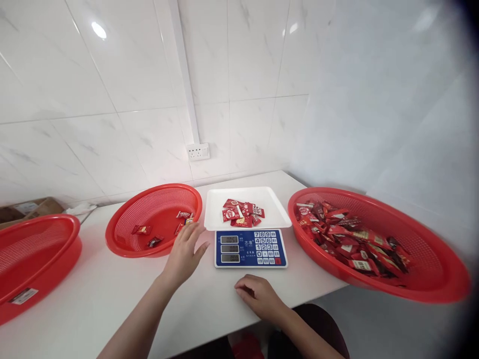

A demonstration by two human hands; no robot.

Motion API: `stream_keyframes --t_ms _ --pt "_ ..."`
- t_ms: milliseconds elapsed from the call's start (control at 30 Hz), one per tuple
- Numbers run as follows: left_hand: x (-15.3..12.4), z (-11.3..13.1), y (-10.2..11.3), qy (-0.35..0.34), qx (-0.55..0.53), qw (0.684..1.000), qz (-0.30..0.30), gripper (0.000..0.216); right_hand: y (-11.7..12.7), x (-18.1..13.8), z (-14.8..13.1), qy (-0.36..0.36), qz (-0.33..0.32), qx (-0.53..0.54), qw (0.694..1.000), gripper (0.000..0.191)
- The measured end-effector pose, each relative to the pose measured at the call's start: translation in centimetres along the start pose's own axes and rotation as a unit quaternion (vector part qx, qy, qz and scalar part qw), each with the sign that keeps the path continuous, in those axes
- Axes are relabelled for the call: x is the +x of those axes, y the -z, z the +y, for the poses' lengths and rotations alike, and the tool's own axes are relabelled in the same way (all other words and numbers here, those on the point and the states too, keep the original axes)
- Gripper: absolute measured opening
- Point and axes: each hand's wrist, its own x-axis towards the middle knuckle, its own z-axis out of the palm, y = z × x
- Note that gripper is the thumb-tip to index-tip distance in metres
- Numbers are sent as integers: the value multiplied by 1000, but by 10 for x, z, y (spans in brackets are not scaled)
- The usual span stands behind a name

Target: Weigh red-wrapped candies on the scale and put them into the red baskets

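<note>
My left hand point(184, 253) hovers at the right rim of a red perforated basket point(127, 219), fingers stretched out and holding nothing. A few wrapped snack packets point(142, 229) lie inside that basket. To the right stands a digital scale point(245, 249) with a blue keypad panel and a white tray point(217, 199). On the tray sits a small pile of red snack packets point(243, 213). My right hand point(262, 297) rests on the white table in front of the scale, its fingers curled in with nothing visible in them.
A large red basket point(441, 259) heaped with red packets point(352, 239) stands right of the scale, overhanging the table edge. Another red basket point(48, 269) is at far left, with a cardboard box point(45, 207) behind it. A tiled wall with a power socket point(198, 151) backs the table point(213, 304).
</note>
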Motion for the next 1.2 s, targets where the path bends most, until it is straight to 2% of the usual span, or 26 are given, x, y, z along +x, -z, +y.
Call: stream_keyframes --t_ms 133,200,300,433,600,767,900,1033,1100,1200 --pt "4 -27 3 30 76 997 2 38 3 -1 0 -31 15 42 999 18" --pt "7 -32 2 33 85 996 -9 39 4 -2 0 -33 21 50 998 18" --pt "21 -20 -1 -7 69 997 -40 37 3 -4 2 -23 23 50 998 18" --pt "57 12 -13 -52 9 993 -108 33 0 -4 6 -23 27 47 998 19" --pt "96 30 -34 -40 -17 989 -138 29 -2 -4 6 -29 40 41 998 20" --pt "106 31 -42 -11 -40 989 -144 30 -2 -5 4 -31 45 46 997 21" --pt "96 33 -27 21 -71 991 -108 24 -2 -6 6 -24 46 49 997 22" --pt "63 42 -4 33 -122 989 -81 24 -1 -4 8 -39 37 88 995 26" --pt "38 49 0 33 -184 977 -104 26 1 -4 9 -44 28 119 992 29" --pt "-3 58 -6 31 -273 946 -172 29 3 -4 10 -23 3 166 986 36"
